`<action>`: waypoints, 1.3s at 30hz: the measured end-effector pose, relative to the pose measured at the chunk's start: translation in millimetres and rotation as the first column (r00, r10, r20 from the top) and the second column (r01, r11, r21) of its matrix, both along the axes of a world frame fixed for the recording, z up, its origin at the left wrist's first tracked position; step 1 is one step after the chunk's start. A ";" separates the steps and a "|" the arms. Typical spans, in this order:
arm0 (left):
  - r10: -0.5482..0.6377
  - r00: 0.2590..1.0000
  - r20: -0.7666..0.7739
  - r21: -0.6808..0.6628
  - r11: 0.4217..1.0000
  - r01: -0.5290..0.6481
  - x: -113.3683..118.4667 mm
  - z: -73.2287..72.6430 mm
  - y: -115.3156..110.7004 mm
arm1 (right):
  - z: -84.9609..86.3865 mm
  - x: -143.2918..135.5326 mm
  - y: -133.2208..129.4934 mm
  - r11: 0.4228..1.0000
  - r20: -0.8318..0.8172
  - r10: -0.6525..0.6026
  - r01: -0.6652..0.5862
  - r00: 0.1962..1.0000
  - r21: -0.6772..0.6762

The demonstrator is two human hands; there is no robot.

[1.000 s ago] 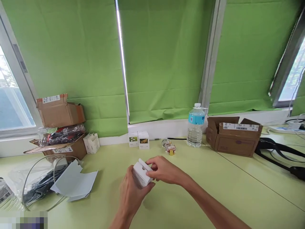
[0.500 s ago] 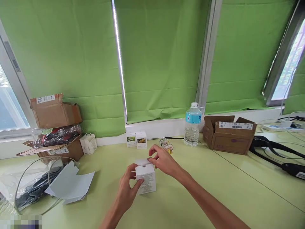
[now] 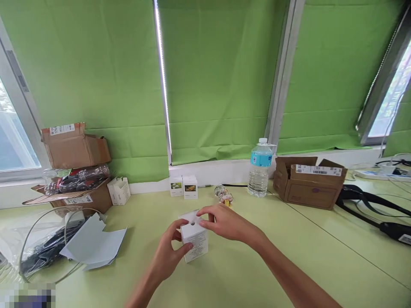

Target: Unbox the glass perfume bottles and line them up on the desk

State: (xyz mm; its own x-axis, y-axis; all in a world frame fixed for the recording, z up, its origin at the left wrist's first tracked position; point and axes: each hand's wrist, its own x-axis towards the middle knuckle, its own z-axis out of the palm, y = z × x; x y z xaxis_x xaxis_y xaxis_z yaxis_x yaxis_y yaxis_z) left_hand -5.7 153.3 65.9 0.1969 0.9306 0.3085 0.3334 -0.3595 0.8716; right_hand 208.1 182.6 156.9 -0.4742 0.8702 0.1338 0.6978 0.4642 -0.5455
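Left hand pinches the white box, now more tilted; right hand sits lower, grip unclear

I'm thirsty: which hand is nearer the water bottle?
Right: the right hand is left of the water bottle and nearer the camera; the left hand is farther left and even nearer.

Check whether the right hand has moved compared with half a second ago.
Yes: judged against the water bottle, the right hand has shifted a little lower in the view.
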 end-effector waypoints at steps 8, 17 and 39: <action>-0.012 0.999 0.050 -0.039 0.999 0.014 -0.5 4.2 0.9 | 9.7 5.2 -8.3 0.991 0.028 0.133 -0.133 0.991 -0.014; -0.045 0.997 0.068 -0.004 0.999 0.046 1.8 5.2 0.7 | 11.6 13.6 -22.0 0.963 0.057 0.222 -0.210 0.973 -0.168; 0.057 0.998 -0.038 0.029 0.998 -0.056 0.2 -1.3 1.2 | -12.4 -4.9 2.2 0.970 0.185 -0.117 0.072 0.976 0.233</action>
